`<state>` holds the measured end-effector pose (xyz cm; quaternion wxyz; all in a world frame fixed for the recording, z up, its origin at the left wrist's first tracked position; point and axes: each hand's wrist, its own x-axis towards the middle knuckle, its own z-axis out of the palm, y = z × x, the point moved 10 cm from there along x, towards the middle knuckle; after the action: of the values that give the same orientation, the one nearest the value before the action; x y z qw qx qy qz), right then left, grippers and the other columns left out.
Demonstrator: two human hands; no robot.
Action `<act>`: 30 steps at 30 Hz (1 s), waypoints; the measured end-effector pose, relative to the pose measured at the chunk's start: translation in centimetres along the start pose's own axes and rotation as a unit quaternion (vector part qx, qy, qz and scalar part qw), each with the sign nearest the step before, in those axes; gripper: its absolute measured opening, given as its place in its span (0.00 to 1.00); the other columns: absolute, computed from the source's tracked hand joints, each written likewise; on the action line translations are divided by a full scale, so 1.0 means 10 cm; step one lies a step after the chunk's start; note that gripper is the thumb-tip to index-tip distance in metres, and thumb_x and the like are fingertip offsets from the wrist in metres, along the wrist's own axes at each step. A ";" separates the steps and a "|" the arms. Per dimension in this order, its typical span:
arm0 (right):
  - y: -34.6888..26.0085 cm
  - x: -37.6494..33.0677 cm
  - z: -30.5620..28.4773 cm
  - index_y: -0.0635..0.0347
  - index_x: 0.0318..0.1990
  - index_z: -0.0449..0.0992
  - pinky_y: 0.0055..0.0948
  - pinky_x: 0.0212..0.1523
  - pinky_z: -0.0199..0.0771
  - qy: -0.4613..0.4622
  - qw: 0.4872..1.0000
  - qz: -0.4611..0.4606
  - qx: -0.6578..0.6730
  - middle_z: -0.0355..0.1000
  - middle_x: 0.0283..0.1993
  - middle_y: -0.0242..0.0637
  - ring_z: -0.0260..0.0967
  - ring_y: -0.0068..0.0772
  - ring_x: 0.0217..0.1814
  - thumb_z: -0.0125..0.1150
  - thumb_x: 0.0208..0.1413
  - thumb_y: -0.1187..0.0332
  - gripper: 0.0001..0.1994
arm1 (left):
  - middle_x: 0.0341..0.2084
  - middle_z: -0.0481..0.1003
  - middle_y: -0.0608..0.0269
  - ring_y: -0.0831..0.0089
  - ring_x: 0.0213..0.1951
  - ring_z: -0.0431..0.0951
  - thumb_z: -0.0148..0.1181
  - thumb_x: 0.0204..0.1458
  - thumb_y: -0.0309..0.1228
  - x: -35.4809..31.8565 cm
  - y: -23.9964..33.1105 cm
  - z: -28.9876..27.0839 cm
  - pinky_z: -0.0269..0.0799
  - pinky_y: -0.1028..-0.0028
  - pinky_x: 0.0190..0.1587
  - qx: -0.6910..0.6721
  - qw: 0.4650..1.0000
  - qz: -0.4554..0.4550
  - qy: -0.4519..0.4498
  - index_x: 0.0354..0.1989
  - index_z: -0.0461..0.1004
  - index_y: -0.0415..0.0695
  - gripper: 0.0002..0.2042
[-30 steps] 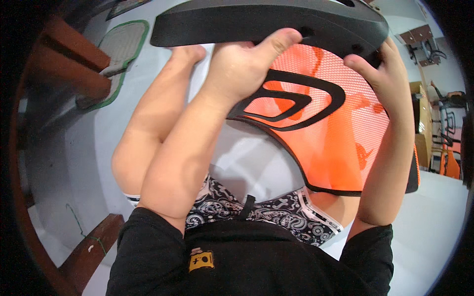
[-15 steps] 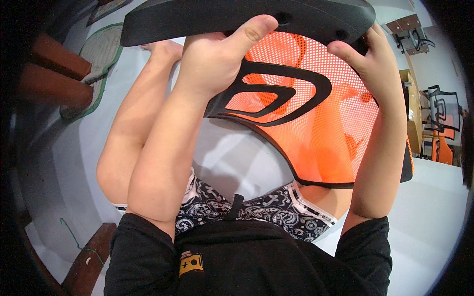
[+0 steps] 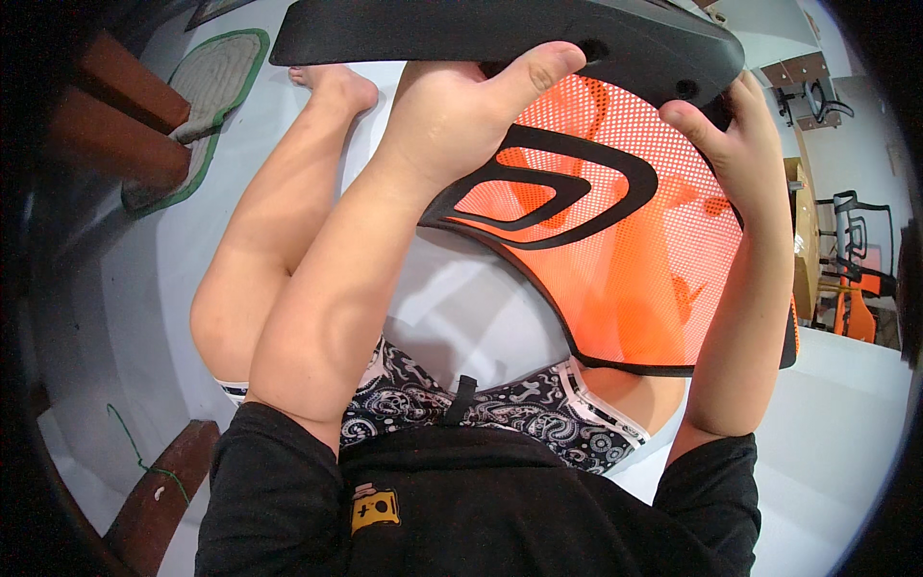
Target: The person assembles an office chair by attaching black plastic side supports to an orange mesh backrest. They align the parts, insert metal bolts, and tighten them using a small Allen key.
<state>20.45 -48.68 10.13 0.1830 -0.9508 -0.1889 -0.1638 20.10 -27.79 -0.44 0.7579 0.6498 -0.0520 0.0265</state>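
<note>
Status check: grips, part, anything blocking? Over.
Left grip and right grip on black curved panel. Panel overlaps orange mesh backrest in view. Right forearm covers part of backrest.

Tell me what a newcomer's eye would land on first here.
Probably the bright orange mesh panel, right of centre. Next, the curved black part at the top edge, held by the left hand and right hand. Then the green-edged mat, upper left.

Curved black piece — smooth matt plastic; orange panel — perforated mesh
</note>
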 end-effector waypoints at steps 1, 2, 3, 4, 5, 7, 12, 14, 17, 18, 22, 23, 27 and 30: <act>0.02 0.00 0.02 0.70 0.45 0.75 0.31 0.47 0.68 -0.024 0.999 0.013 -0.022 0.68 0.42 0.40 0.68 0.35 0.45 0.73 0.41 0.39 0.38 | 0.49 0.75 0.49 0.64 0.49 0.74 0.62 0.58 0.35 -0.02 0.08 0.00 0.70 0.71 0.54 -0.019 0.999 0.029 -0.006 0.56 0.67 0.31 0.24; 0.06 -0.01 0.03 0.69 0.48 0.73 0.30 0.50 0.67 -0.041 0.997 0.033 -0.049 0.68 0.45 0.38 0.68 0.34 0.48 0.73 0.43 0.41 0.38 | 0.49 0.75 0.48 0.64 0.49 0.75 0.63 0.58 0.37 -0.05 0.16 -0.01 0.70 0.71 0.54 -0.040 0.997 0.058 -0.012 0.56 0.67 0.30 0.24; 0.06 -0.02 0.03 0.69 0.48 0.74 0.30 0.50 0.67 -0.050 0.997 0.032 -0.047 0.68 0.45 0.38 0.68 0.34 0.47 0.73 0.43 0.41 0.37 | 0.49 0.75 0.48 0.64 0.49 0.75 0.63 0.58 0.37 -0.05 0.11 0.00 0.70 0.71 0.54 -0.033 0.999 0.026 -0.019 0.56 0.67 0.30 0.25; 0.07 -0.03 0.02 0.69 0.47 0.74 0.30 0.49 0.67 -0.051 0.997 0.039 -0.050 0.67 0.44 0.38 0.68 0.34 0.47 0.73 0.43 0.42 0.37 | 0.50 0.75 0.48 0.63 0.50 0.75 0.63 0.58 0.38 -0.05 0.05 0.00 0.70 0.71 0.54 -0.026 0.999 -0.007 -0.026 0.56 0.67 0.30 0.25; 0.06 -0.03 0.03 0.69 0.47 0.74 0.29 0.49 0.67 -0.058 0.996 0.037 -0.051 0.67 0.44 0.38 0.67 0.33 0.46 0.73 0.43 0.42 0.36 | 0.50 0.75 0.47 0.63 0.50 0.75 0.63 0.57 0.38 -0.05 -0.02 0.00 0.70 0.72 0.55 -0.018 0.998 -0.041 -0.034 0.56 0.67 0.30 0.26; 0.06 -0.03 0.01 0.69 0.46 0.75 0.29 0.49 0.67 -0.047 0.997 0.034 -0.048 0.67 0.44 0.39 0.68 0.34 0.47 0.73 0.43 0.42 0.36 | 0.46 0.76 0.45 0.63 0.46 0.77 0.64 0.56 0.43 -0.01 0.18 0.00 0.74 0.71 0.49 -0.005 0.997 0.068 -0.028 0.54 0.69 0.29 0.28; 0.04 -0.03 -0.02 0.70 0.46 0.75 0.30 0.48 0.67 0.002 1.000 0.002 -0.016 0.68 0.43 0.40 0.68 0.35 0.46 0.73 0.43 0.41 0.36 | 0.38 0.81 0.58 0.71 0.40 0.80 0.66 0.54 0.44 -0.20 0.16 -0.14 0.73 0.72 0.46 0.280 0.959 0.026 -0.041 0.43 0.77 0.33 0.22; 0.04 -0.04 -0.02 0.69 0.47 0.75 0.30 0.49 0.67 0.003 0.999 -0.001 -0.041 0.68 0.43 0.40 0.68 0.35 0.46 0.73 0.43 0.42 0.36 | 0.40 0.80 0.56 0.70 0.42 0.79 0.64 0.55 0.42 -0.44 0.53 -0.01 0.72 0.73 0.48 0.519 0.828 0.187 -0.098 0.46 0.76 0.32 0.23; 0.05 -0.02 0.00 0.68 0.47 0.75 0.30 0.50 0.67 -0.023 0.992 0.024 -0.118 0.69 0.44 0.40 0.68 0.34 0.46 0.72 0.45 0.44 0.34 | 0.37 0.79 0.54 0.70 0.38 0.79 0.62 0.55 0.47 -0.76 1.04 0.15 0.73 0.72 0.43 0.534 0.774 0.311 -0.135 0.44 0.76 0.32 0.25; 0.04 -0.02 0.01 0.67 0.48 0.75 0.29 0.50 0.67 -0.037 0.987 0.036 -0.149 0.69 0.44 0.39 0.68 0.34 0.46 0.72 0.46 0.45 0.33 | 0.35 0.79 0.54 0.70 0.37 0.79 0.62 0.55 0.48 -0.78 1.18 0.26 0.73 0.72 0.41 0.537 0.762 0.333 -0.144 0.44 0.76 0.32 0.25; 0.03 -0.04 -0.03 0.68 0.48 0.75 0.38 0.49 0.70 -0.026 0.990 0.133 -0.049 0.68 0.43 0.50 0.68 0.48 0.47 0.75 0.37 0.42 0.39 | 0.31 0.78 0.52 0.69 0.31 0.78 0.59 0.54 0.54 -0.32 1.35 0.70 0.74 0.72 0.35 0.580 0.755 0.235 -0.196 0.41 0.76 0.33 0.29; 0.00 -0.04 -0.03 0.68 0.47 0.76 0.38 0.49 0.70 -0.034 0.989 0.137 -0.051 0.68 0.43 0.50 0.68 0.48 0.47 0.75 0.37 0.43 0.38 | 0.30 0.78 0.52 0.69 0.30 0.78 0.58 0.54 0.55 -0.16 1.27 0.75 0.74 0.72 0.33 0.595 0.755 0.168 -0.217 0.40 0.76 0.33 0.30; -0.06 -0.06 -0.04 0.70 0.43 0.77 0.38 0.46 0.70 -0.052 0.986 0.146 -0.063 0.68 0.42 0.51 0.68 0.49 0.46 0.73 0.37 0.41 0.37 | 0.27 0.78 0.51 0.68 0.27 0.79 0.57 0.53 0.59 0.06 1.15 0.92 0.75 0.71 0.30 0.600 0.748 0.057 -0.277 0.39 0.77 0.34 0.32; -0.04 -0.05 -0.04 0.71 0.40 0.76 0.38 0.44 0.70 -0.051 0.986 0.140 -0.080 0.67 0.40 0.50 0.68 0.48 0.43 0.72 0.37 0.37 0.39 | 0.31 0.79 0.51 0.67 0.31 0.80 0.63 0.49 0.55 0.14 1.10 0.93 0.76 0.70 0.34 0.598 0.744 0.001 -0.298 0.44 0.77 0.35 0.30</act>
<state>19.78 -48.66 10.37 0.1173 -0.9866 -0.0490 -0.1021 19.88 -35.31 11.94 0.1603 0.9445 -0.2492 -0.1417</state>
